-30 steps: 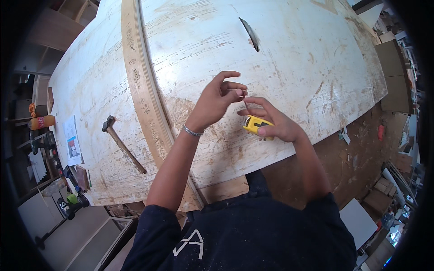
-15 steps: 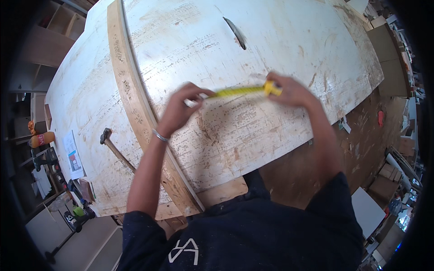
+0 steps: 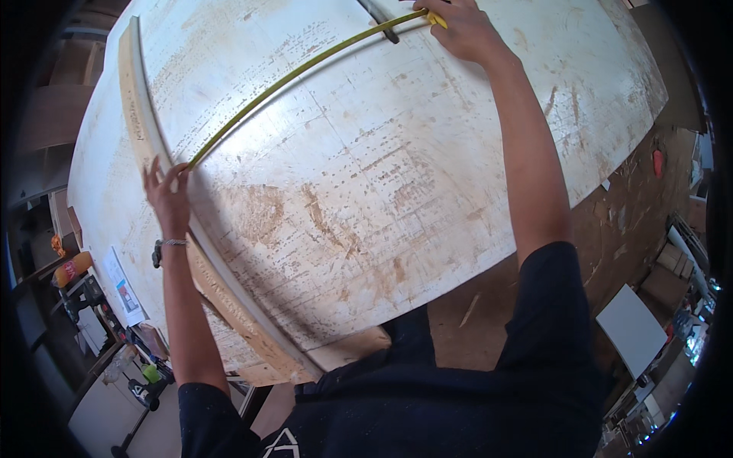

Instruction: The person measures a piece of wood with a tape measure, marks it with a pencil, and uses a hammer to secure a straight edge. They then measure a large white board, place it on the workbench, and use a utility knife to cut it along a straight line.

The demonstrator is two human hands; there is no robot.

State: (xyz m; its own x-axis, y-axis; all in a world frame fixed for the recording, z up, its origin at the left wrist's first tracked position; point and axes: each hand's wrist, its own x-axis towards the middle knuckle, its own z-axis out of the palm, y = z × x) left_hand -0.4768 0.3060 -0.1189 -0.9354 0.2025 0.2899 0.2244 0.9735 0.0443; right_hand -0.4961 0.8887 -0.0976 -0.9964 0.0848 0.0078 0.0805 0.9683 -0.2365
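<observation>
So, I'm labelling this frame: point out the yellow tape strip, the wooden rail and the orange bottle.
Yellow tape strip [image 3: 289, 77], head view: mid-length.
Wooden rail [image 3: 231, 305], head view: near stretch's top.
Orange bottle [image 3: 72, 269], head view: its side.

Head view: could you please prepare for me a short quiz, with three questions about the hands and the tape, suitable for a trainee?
1. True or false: the tape is fully wound up.
2. In this view, the left hand overlaps which thing?
a) bottle
b) beam
c) paper
3. Fill the gap: the right hand holds the tape's ____ case.

Key: 1. False, it stretches between both hands. 2. b. 3. Yellow.
</observation>
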